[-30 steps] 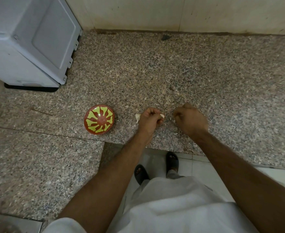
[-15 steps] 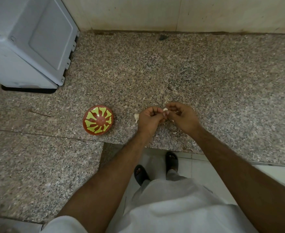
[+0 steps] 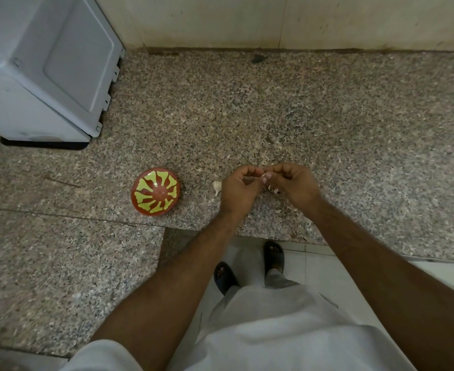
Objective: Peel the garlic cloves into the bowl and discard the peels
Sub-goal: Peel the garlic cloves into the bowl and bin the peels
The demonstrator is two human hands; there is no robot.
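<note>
I see the granite counter (image 3: 327, 116) filling most of the frame, with a grey appliance (image 3: 41, 70) at upper left. Left of centre sits the red bowl (image 3: 155, 192) with its yellow pattern, well apart from my hands. At centre, my left hand (image 3: 240, 190) and right hand (image 3: 297, 184) meet fingertip to fingertip, both curled tight and pinching a small pale garlic clove (image 3: 264, 177) between them; most of it is hidden by the fingers. Another clove (image 3: 217, 186) lies on the counter just beside the left hand, on the bowl side. Bits of peel (image 3: 274, 190) show under the right hand.
</note>
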